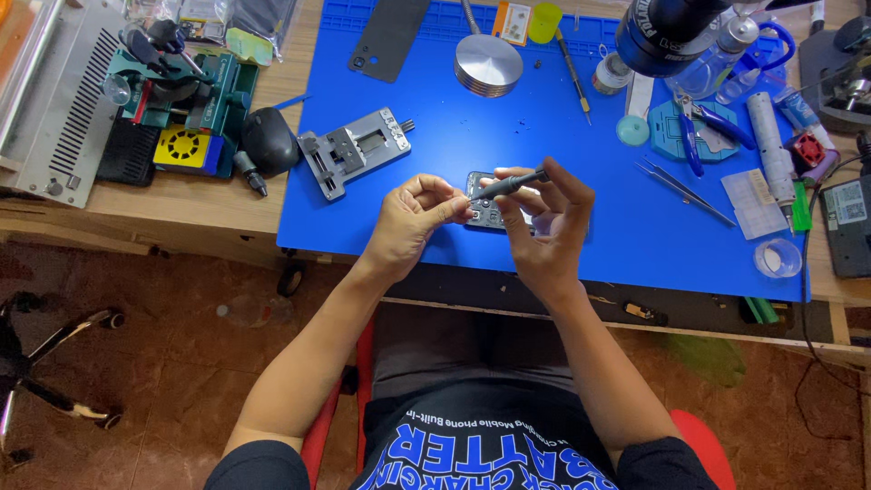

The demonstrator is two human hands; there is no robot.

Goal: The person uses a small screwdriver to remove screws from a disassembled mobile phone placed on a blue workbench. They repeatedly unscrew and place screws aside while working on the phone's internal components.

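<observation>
My right hand (544,227) grips a slim dark screwdriver (508,186), its tip pointing left. My left hand (413,222) has its fingers pinched together right at that tip; whether something tiny sits between the fingertips is too small to tell. Both hands hover over an opened phone (485,210) lying on the blue work mat (454,136), and they hide most of it.
A metal phone clamp (354,150) lies left of the hands. A dark phone back cover (388,36) and a round metal weight (488,63) sit farther back. Tweezers (685,191), blue pliers (694,136) and small cups crowd the right side. A black air blower (268,141) rests off the mat.
</observation>
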